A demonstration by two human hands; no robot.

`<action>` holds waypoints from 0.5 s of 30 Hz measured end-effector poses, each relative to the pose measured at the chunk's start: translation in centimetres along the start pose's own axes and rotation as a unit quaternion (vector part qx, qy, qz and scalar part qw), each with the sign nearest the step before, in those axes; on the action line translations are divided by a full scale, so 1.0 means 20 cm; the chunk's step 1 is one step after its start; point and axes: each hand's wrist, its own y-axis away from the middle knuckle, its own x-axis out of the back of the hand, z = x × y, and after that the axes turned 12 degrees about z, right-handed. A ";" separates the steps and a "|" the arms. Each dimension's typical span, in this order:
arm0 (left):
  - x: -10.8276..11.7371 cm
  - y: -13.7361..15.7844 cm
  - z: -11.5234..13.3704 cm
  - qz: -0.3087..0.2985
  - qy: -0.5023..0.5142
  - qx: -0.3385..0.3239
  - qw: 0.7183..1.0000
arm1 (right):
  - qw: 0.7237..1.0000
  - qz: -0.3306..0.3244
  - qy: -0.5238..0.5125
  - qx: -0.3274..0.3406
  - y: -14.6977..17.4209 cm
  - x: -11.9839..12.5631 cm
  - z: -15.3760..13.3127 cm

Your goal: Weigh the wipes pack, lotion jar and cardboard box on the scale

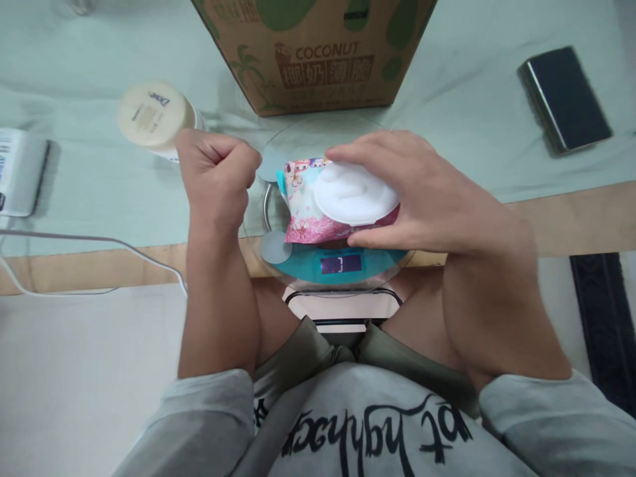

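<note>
A small pack of wet wipes (305, 222) with a white lid and pink cartoon print lies over a round glass scale (303, 270). My right hand (407, 185) grips the pack from its right side, thumb on the near edge and fingers on the far edge. The scale's teal front has a lit display (340, 264), whose mark I cannot read surely. Left of the pack, my left hand (213, 165) is closed in a fist, with nothing visible in it. Just behind that fist stands a cream-lidded Dove tub (154, 116), partly covered by it.
A cardboard coconut box (322, 59) stands behind the scale. At the right lies a dark rectangular case (566, 99). A white device (22, 172) sits at the far left, with a white cable (124, 245) nearby. The table's wooden front edge (571, 218) runs beside my arms.
</note>
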 end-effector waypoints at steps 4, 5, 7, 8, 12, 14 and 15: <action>-0.02 -0.01 0.00 0.005 0.009 -0.003 1.000 | 1.000 -0.011 0.013 -0.016 0.00 0.00 0.00; -0.02 -0.01 0.00 0.007 0.013 -0.004 1.000 | 1.000 -0.004 0.015 -0.015 0.00 -0.01 0.00; -0.02 -0.02 0.02 0.006 0.018 -0.006 1.000 | 1.000 0.005 0.019 -0.010 0.00 -0.02 0.00; -0.02 -0.02 0.03 0.006 0.022 -0.009 1.000 | 1.000 0.010 0.017 -0.007 0.00 -0.02 0.01; -0.01 0.01 0.10 0.021 0.018 -0.033 0.999 | 0.999 0.036 -0.009 0.008 -0.02 -0.03 0.02; 0.02 0.03 0.14 0.070 -0.001 -0.077 0.995 | 0.997 0.069 -0.019 0.032 -0.01 -0.02 0.00; 0.05 0.03 0.14 0.108 -0.017 -0.097 0.989 | 0.995 0.083 -0.023 0.046 0.00 0.00 -0.02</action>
